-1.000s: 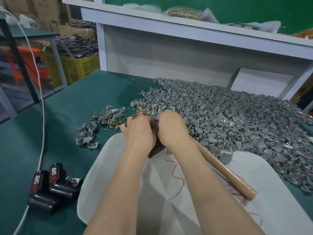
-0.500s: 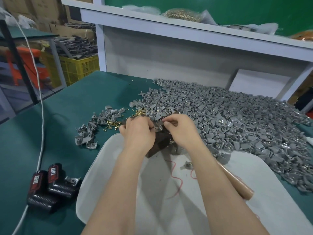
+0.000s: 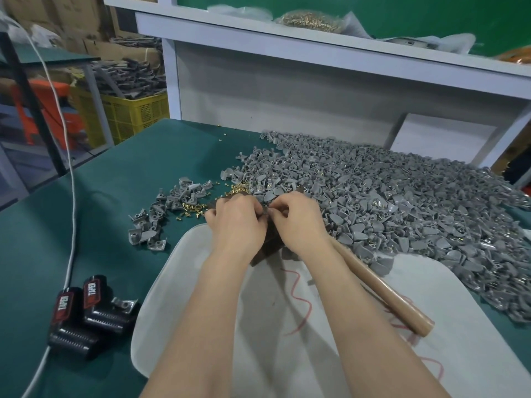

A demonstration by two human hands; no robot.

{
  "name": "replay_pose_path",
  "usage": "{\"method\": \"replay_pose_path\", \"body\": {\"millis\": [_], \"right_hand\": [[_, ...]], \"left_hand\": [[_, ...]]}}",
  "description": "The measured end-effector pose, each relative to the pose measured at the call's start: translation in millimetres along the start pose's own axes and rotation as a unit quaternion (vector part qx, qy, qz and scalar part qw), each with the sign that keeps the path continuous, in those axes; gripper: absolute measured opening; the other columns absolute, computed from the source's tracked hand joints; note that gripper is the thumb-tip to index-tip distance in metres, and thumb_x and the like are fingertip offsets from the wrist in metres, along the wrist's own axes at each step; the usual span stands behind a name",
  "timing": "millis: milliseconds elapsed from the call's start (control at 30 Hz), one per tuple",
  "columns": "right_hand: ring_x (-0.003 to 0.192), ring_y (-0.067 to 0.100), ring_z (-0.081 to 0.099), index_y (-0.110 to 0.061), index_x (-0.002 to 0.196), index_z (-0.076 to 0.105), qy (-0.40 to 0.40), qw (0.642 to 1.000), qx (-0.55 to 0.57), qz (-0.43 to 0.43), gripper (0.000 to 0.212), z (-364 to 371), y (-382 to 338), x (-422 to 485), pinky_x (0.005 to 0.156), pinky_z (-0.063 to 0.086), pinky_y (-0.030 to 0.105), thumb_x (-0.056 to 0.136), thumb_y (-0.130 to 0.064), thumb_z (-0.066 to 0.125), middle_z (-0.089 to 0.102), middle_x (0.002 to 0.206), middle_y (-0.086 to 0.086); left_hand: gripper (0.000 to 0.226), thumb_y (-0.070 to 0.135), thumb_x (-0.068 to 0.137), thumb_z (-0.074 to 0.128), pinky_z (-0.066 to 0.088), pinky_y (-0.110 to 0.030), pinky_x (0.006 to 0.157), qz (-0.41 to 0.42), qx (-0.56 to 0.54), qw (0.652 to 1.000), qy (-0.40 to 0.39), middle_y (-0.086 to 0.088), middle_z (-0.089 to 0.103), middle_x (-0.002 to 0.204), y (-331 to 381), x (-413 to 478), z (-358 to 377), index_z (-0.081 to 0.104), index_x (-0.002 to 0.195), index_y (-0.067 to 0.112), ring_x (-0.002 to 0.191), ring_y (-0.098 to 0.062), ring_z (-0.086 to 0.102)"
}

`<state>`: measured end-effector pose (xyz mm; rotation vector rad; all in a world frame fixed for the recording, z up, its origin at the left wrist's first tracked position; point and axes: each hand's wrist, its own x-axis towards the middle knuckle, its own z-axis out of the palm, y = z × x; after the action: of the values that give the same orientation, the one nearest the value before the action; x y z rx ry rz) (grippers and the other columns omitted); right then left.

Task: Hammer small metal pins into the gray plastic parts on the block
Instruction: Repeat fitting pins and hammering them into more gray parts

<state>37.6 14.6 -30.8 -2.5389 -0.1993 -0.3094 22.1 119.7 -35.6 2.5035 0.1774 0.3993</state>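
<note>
At frame centre, the left hand point(image 3: 237, 225) and right hand point(image 3: 298, 222) meet fingertip to fingertip over the dark block point(image 3: 268, 244), pinching something too small to identify. The wooden hammer handle point(image 3: 382, 288) lies under the right forearm on a white sheet point(image 3: 459, 326). Gray plastic parts point(image 3: 402, 202) heap to the right; brass pins point(image 3: 195, 208) scatter left. Lower left, two black devices point(image 3: 86, 314) read "TAPER".

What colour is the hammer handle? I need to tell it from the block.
Light tan wood; the hammer handle shows best in the head view, beside the dark brown block.
</note>
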Motion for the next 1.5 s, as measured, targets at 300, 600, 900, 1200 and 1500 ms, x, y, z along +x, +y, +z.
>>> {"method": "replay_pose_path", "body": {"millis": [300,600,900,1200,1500], "right_hand": [[0.085,0.013,0.061,-0.017,0.084,0.072,0.019,0.995,0.087,0.055,0.011,2.9,1.2,-1.5,0.075,0.038,0.018,0.087,-0.019,0.062,0.071,0.089,-0.003],[0.100,0.024,0.055,-0.015,0.091,0.067,0.023,0.998,-0.046,0.021,0.014,1.2,-8.6,0.3,0.080,0.037,0.028,0.091,-0.019,0.054,0.060,0.105,0.005],[0.096,0.024,0.056,-0.017,0.089,0.066,-0.001,0.999,-0.029,0.019,0.010,-0.4,-5.7,2.2,0.080,0.043,0.031,0.090,-0.020,0.057,0.060,0.104,0.005],[0.074,0.004,0.060,-0.023,0.104,0.067,0.006,0.998,0.020,0.059,0.018,-42.8,19.8,-1.7,0.064,0.053,0.021,0.092,-0.033,0.057,0.064,0.095,-0.010],[0.073,0.022,0.059,-0.008,0.109,0.053,-0.106,0.972,-0.161,0.135,0.023,-40.4,32.7,-13.7,0.059,0.045,0.032,0.096,-0.027,0.049,0.060,0.084,0.005]], "left_hand": [[0.012,0.024,0.089,0.055,0.027,-0.037,0.088,0.001,-0.009,1.000,0.013,0.003,0.065,0.101,1.0,-1.0,0.6,0.065,0.083,0.026,0.109,-0.026,0.046],[0.014,0.024,0.091,0.055,0.023,-0.035,0.084,0.000,-0.002,1.000,0.010,-0.002,0.064,0.103,1.8,-1.1,2.3,0.067,0.085,0.020,0.109,-0.029,0.045],[0.012,0.021,0.090,0.055,0.025,-0.035,0.085,0.002,-0.005,1.000,0.010,-0.002,0.064,0.102,2.7,-1.6,1.3,0.065,0.083,0.020,0.107,-0.028,0.047],[0.016,0.022,0.089,0.059,0.024,-0.036,0.081,0.000,-0.006,1.000,0.006,0.001,0.064,0.097,1.1,-0.9,1.2,0.062,0.074,0.026,0.102,-0.027,0.050],[0.014,0.020,0.088,0.058,0.023,-0.035,0.080,0.002,-0.012,1.000,0.009,0.001,0.064,0.092,-1.3,-1.3,1.2,0.068,0.077,0.022,0.100,-0.027,0.049]]}}
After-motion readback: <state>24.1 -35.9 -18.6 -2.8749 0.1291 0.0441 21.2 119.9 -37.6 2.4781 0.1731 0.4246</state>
